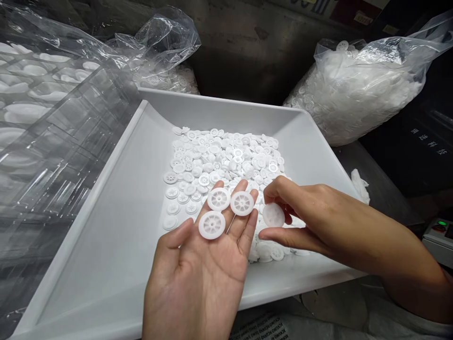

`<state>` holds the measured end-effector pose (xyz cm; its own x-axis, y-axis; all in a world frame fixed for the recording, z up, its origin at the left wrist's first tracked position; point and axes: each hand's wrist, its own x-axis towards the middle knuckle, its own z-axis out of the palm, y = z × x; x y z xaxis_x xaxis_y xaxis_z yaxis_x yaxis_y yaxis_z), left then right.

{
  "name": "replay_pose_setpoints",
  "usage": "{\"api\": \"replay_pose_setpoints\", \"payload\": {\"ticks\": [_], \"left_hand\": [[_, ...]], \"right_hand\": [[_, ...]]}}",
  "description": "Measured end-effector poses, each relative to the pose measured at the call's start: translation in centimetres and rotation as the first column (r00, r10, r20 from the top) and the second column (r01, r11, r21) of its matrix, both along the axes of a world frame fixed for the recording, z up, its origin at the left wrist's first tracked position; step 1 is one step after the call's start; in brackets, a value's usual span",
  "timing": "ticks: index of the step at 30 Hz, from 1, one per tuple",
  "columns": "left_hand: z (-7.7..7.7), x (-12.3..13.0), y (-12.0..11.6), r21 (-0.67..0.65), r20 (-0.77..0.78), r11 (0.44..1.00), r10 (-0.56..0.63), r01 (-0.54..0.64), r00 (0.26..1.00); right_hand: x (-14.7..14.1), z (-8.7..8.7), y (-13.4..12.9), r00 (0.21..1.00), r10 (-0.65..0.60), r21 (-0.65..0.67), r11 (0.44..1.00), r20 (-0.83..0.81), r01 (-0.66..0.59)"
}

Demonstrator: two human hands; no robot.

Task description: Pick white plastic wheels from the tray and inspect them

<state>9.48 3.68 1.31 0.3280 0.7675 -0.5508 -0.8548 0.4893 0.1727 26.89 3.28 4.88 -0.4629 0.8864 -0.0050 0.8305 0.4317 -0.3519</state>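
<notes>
My left hand (212,269) is palm up over the tray, fingers stretched out. Three white plastic wheels lie on it: a spoked wheel (219,199) and another wheel (242,203) on the fingers, and a third wheel (212,225) lower down. A thin shiny line, like a pin, shows between the fingers beside them. Just to the right, my right hand (300,212) is closed on one more white plastic wheel (273,215), gripped by the fingers with its smooth face showing. Below both hands a heap of the same wheels (226,156) covers the tray's floor.
The white tray (106,189) has raised sides. Clear plastic blister trays (71,132) with white parts stand at the left. Behind is a plastic bag (166,52) of wheels; a fuller bag (361,89) stands at the back right. A switch box (440,233) with a green light sits far right.
</notes>
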Motion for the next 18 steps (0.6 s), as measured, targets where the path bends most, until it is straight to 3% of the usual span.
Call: {"api": "replay_pose_setpoints", "payload": {"ticks": [9,14,18], "left_hand": [[0.2,-0.1,0.1,0.047,0.009,0.999,-0.013,0.012,1.000],[0.0,-0.2,-0.1,0.127,0.071,0.987,-0.107,0.097,0.992],[-0.1,-0.3,0.0,0.103,0.076,0.987,-0.130,0.122,0.989]], "right_hand": [[-0.6,-0.1,0.1,0.982,0.092,0.084,0.993,-0.162,-0.079],[-2.2,-1.3,-0.2,0.978,0.136,0.188,0.976,-0.157,-0.106],[-2.2,-1.3,0.0,0.954,0.081,0.056,0.996,-0.288,-0.067]]}}
